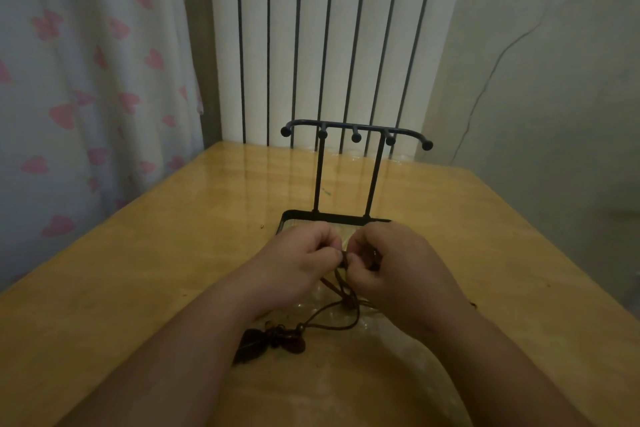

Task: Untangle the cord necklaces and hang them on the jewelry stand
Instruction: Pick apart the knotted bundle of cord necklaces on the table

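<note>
Hands, left (300, 258) and right (391, 262), pinch tangled cord necklaces (341, 305) at frame centre, below jewelry stand (356, 135).

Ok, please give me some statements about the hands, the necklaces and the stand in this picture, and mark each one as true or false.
1. Both the left hand and the right hand pinch the cords. True.
2. One necklace already hangs on the jewelry stand. False: all its pegs are bare.
3. The pendants rest on the table. True.
4. The stand lies tipped on its side. False: it stands upright, beyond the hands.
</note>
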